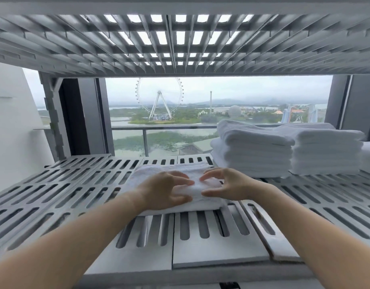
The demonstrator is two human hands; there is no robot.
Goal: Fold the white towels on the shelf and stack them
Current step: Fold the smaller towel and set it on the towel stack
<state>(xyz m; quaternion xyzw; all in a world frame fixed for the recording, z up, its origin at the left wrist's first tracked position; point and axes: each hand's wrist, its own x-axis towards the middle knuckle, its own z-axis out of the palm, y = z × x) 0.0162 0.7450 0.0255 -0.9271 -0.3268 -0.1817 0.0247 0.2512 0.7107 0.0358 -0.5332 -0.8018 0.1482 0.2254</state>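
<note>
The left hand and right hand are pinching the towel between thumbs and curled fingers, apparently finishing a fold; next it is likely needing carrying to the stacks beyond the right fingers.

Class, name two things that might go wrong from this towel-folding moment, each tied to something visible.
1. The left hand and right hand pinch only the middle of the folded towel; lifted so, its layers may fall open.
2. In the nearest stack, upper towels sit offset from lower ones; adding another might tip it.
</note>
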